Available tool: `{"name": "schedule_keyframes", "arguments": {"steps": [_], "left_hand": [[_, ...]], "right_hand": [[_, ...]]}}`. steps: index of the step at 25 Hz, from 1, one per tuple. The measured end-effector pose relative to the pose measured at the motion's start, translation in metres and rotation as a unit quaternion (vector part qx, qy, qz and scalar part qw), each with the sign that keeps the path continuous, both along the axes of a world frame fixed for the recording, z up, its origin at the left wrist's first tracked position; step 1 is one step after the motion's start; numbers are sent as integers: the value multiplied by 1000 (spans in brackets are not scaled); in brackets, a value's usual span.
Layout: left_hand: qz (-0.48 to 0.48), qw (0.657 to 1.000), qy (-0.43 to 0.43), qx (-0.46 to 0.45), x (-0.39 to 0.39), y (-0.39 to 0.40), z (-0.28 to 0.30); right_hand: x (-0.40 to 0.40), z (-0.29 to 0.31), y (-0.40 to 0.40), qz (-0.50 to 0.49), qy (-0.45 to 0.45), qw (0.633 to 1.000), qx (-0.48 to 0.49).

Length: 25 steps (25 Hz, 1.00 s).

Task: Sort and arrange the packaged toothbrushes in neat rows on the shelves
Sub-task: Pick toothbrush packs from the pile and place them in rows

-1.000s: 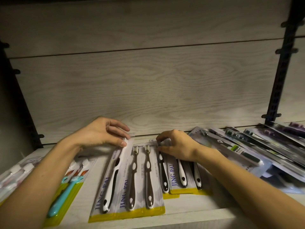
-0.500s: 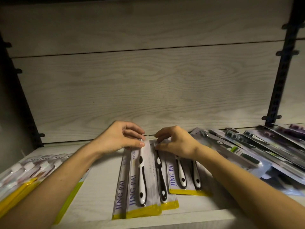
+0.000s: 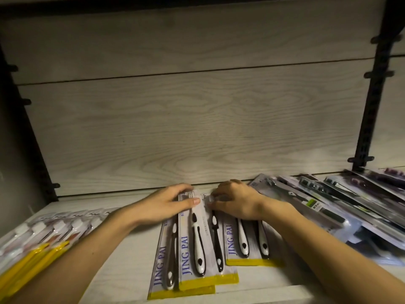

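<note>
Left hand (image 3: 168,202): laid on the top end of the front JING PAI toothbrush pack (image 3: 197,249), thumb pressed across its upper edge, fingers curled over the far end; it holds that pack. Right hand (image 3: 235,199): fingers bent, pinching the top edge of the neighbouring JING PAI pack (image 3: 245,244) just beside the left hand. Front pack: white card, yellow bottom strip, black-and-white brushes, lying lengthwise on the shelf (image 3: 122,266) and overlapping a like pack (image 3: 164,266) beneath it on the left; how many packs make up this overlapped stack cannot be told. Right-hand pack: same make, two brush handles visible, set slightly further back, its left edge tucked under the front pack. Right of the right forearm: a slanted, overlapping heap of dark grey toothbrush packs (image 3: 341,202), one with a green label, blurred. Left edge of shelf: a row of packs with yellow handles and white ends (image 3: 37,244), partly covered by the left forearm. Behind: pale wood-grain back panel (image 3: 197,117), with black slotted uprights (image 3: 370,95) at each side.
</note>
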<state>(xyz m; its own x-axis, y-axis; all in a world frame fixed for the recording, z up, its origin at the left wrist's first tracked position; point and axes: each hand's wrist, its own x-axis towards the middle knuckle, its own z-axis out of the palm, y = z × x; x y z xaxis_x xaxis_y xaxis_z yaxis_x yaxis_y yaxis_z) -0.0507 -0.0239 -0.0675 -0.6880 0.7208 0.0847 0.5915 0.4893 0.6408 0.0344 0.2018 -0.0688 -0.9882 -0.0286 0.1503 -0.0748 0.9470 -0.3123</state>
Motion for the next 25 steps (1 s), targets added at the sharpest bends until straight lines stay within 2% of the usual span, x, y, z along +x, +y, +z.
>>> {"name": "schedule_keyframes", "arguments": {"steps": [2,10,14,19,25], "left_hand": [[-6,1000,-24,-6,5,3,-2],[4,996,90,-8,6,13,-8],[-4,995,104,0,8,14,-6],[-19,994,96,-42,4,14,-7],[-19,987,125,-96,-3,11,-4]], "right_hand": [[0,1,1,-2,-6,1000,-18],[5,6,5,-10,19,997,-71],[5,5,5,2,19,995,-101],[6,7,6,-1,-1,997,-81],[6,7,9,-10,18,996,-84]]}}
